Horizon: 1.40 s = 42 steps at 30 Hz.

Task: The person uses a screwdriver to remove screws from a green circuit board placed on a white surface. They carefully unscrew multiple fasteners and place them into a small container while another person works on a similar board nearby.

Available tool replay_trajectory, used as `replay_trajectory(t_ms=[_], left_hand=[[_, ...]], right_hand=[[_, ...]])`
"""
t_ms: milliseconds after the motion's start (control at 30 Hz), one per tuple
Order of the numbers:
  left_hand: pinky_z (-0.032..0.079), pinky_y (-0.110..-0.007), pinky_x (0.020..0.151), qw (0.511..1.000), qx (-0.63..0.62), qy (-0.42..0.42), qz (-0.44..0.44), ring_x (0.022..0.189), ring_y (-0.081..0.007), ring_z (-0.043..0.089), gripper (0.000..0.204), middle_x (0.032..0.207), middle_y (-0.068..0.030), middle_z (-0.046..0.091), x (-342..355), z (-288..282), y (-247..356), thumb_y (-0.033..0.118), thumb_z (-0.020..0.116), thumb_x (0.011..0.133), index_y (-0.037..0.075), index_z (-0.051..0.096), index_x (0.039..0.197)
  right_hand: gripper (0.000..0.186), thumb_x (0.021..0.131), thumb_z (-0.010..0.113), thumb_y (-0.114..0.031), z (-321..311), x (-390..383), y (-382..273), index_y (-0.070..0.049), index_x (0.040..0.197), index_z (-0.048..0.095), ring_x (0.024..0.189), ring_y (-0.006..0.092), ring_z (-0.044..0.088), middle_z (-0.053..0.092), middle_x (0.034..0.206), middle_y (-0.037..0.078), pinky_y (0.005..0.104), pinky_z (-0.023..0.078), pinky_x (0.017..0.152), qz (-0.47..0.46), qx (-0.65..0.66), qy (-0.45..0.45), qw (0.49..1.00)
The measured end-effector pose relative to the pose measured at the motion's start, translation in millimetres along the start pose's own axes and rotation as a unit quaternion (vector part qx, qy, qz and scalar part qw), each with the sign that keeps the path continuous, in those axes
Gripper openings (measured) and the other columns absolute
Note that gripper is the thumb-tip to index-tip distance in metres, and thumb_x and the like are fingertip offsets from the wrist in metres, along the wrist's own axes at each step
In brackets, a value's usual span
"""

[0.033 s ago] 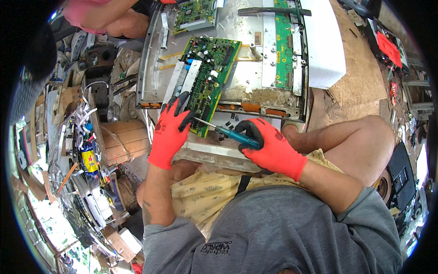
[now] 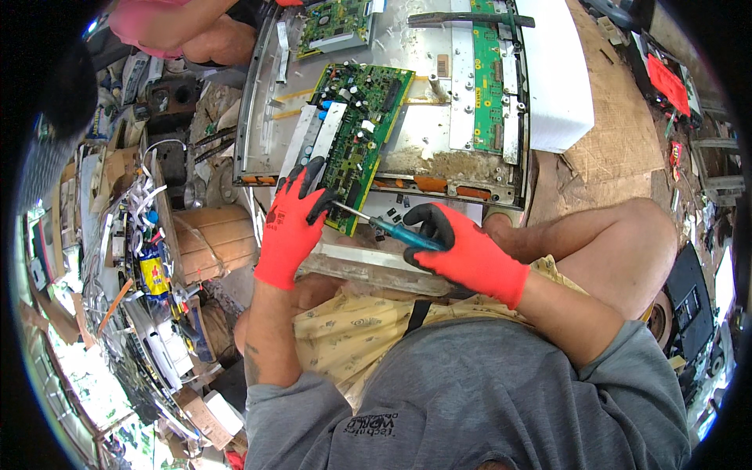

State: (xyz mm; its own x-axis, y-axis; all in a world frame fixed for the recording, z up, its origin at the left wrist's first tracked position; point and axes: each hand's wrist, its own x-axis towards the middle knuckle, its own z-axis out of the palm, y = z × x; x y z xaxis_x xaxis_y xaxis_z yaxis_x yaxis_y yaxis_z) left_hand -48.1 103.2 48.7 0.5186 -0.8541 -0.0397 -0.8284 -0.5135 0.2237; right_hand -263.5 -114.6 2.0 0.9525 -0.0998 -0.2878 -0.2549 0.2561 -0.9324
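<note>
A green circuit board (image 2: 376,129) with metal heat sinks (image 2: 326,131) and many small parts lies slanted across the near edge of a metal panel (image 2: 419,141). My left hand (image 2: 294,223), in a red glove with dark fingers, grips the board's near end by the heat sinks. In my right hand (image 2: 474,254), gloved alike, is a screwdriver (image 2: 406,235) with a teal handle. Its metal shaft points left at the board's near end, close to my left fingertips. Those fingertips hide part of the contact, so I cannot tell what the tip touches.
Small dark pieces (image 2: 398,210) are scattered below the panel. A hammer-like tool (image 2: 470,19) lies across the panel's far side, and another board (image 2: 335,23) sits at its far left. A person (image 2: 184,27) is at the far left. Stacked scrap (image 2: 153,211) crowds the left.
My right fingers have shifted slightly on the screwdriver handle, the hand moving a little left and the forefinger loosening. My left hand and the board stay nearly in place.
</note>
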Motion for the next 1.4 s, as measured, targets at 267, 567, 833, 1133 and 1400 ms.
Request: replay_trajectory(t_ms=[267, 567, 833, 1133, 1400], left_hand=[[0.044, -0.042, 0.113, 0.995, -0.076, 0.012, -0.063, 0.141, -0.038, 0.048, 0.051, 0.155, -0.0159, 0.049, 7, -6, 5, -0.003, 0.073, 0.079, 0.01, 0.067, 0.128], [0.044, -0.042, 0.112, 0.998, -0.043, 0.031, -0.033, 0.141, -0.0388, 0.047, 0.052, 0.155, -0.0202, 0.046, 10, -7, 11, -0.005, 0.066, 0.082, 0.011, 0.066, 0.131], [0.052, -0.045, 0.1, 0.99, 0.116, -0.036, -0.07, 0.134, -0.039, 0.053, 0.034, 0.154, -0.0198, 0.048, 10, 3, 8, 0.004, 0.069, 0.081, 0.008, 0.068, 0.114], [0.057, -0.047, 0.087, 0.967, 0.252, -0.04, 0.003, 0.118, -0.0422, 0.062, 0.013, 0.151, -0.0173, 0.052, 10, 7, 12, 0.01, 0.059, 0.091, 0.005, 0.061, 0.102], [0.056, -0.049, 0.091, 0.936, 0.323, -0.136, 0.029, 0.112, -0.044, 0.064, 0.02, 0.149, -0.0255, 0.051, 29, -3, 16, 0.008, 0.06, 0.087, 0.005, 0.06, 0.107]], right_hand=[[0.027, 0.093, 0.068, -0.026, -3, 3, 7, -0.002, 0.106, 0.065, 0.064, 0.015, 0.062, 0.066, 0.082, 0.005, 0.032, 0.05, 0.055, 0.107, 0.035, -0.059, 0.992], [0.038, 0.095, 0.06, -0.039, -9, 15, 1, -0.003, 0.104, 0.067, 0.064, 0.0163, 0.062, 0.068, 0.086, 0.008, 0.0331, 0.05, 0.055, 0.246, 0.013, -0.085, 0.965], [0.048, 0.082, 0.072, -0.03, 0, 8, 15, 0.001, 0.117, 0.059, 0.107, 0.0427, 0.064, 0.065, 0.115, 0.027, 0.0485, 0.051, 0.088, 0.028, -0.146, 0.01, 0.989], [0.038, 0.083, 0.071, -0.029, -6, -6, -7, 0.001, 0.105, 0.062, 0.097, 0.0422, 0.065, 0.066, 0.101, 0.024, 0.0472, 0.052, 0.085, 0.031, -0.186, 0.02, 0.982], [0.029, 0.084, 0.076, -0.017, -18, -21, -1, -0.001, 0.105, 0.062, 0.082, 0.0206, 0.067, 0.067, 0.09, 0.013, 0.0368, 0.053, 0.073, 0.043, -0.133, 0.039, 0.989]])
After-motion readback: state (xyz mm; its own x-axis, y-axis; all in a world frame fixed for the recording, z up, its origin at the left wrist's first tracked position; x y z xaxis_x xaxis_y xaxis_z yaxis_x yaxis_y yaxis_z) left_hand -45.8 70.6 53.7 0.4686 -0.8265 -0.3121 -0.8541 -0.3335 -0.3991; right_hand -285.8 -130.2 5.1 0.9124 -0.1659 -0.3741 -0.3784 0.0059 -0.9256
